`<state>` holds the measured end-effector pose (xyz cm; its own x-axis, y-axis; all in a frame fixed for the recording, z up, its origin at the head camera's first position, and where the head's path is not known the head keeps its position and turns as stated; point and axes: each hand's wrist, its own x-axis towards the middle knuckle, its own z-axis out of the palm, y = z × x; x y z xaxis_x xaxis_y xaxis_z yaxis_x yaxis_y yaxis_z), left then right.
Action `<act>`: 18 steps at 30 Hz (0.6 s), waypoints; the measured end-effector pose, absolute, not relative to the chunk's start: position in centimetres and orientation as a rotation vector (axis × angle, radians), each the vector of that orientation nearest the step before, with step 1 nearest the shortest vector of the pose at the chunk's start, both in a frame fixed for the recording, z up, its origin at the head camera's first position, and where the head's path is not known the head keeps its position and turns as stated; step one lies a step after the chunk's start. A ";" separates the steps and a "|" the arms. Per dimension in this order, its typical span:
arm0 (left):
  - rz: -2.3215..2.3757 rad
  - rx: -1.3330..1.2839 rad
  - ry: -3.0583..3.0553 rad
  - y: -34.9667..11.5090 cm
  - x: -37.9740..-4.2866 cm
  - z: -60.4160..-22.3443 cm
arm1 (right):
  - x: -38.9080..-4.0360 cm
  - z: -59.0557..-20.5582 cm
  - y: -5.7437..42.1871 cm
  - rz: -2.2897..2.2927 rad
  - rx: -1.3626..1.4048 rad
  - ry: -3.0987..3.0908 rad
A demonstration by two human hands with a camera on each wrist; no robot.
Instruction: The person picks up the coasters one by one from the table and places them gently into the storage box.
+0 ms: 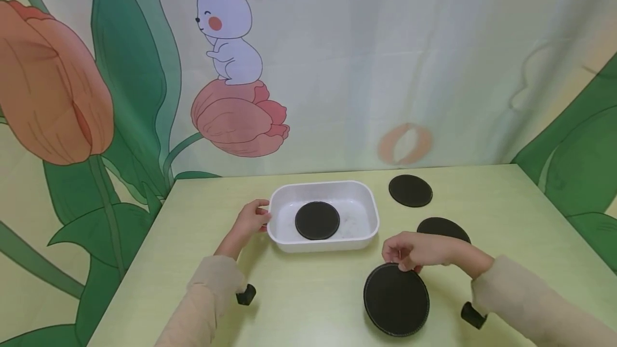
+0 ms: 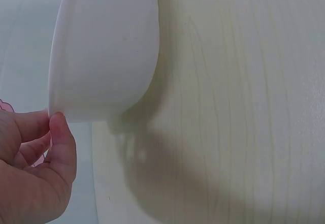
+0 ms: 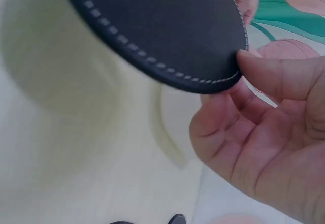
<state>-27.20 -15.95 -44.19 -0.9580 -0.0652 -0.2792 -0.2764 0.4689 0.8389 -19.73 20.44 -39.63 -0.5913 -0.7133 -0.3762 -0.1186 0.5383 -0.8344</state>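
Note:
A white rectangular dish (image 1: 318, 247) stands toward the back of the table, and one round black coaster (image 1: 317, 220) lies flat inside it. My left hand (image 1: 251, 217) pinches the dish's left rim; in the left wrist view the thumb is against the white wall (image 2: 104, 51). Between thumb and fingers, my right hand (image 1: 424, 249) holds another black coaster (image 1: 397, 301) by its far edge, raised and tilted in front of the dish to the right. Pale stitching runs round that coaster's edge (image 3: 172, 31) in the right wrist view.
Two more black coasters lie on the table (image 1: 299, 299) right of the dish: one coaster (image 1: 411, 190) near the back edge, another coaster (image 1: 442, 226) partly hidden behind my right hand. A printed curtain (image 1: 337, 68) with a rabbit and tulips hangs behind the table.

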 end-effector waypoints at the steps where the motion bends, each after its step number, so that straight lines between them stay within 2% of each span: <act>1: 1.489 -0.296 2.507 -15.9 -27.2 -44.2 | -20.0 -39.5 20.3 -1.059 -0.661 2.041; 18: 1.539 -0.267 2.490 -16.1 -27.2 -44.2 | -24.4 -38.7 17.3 -1.536 -0.443 2.018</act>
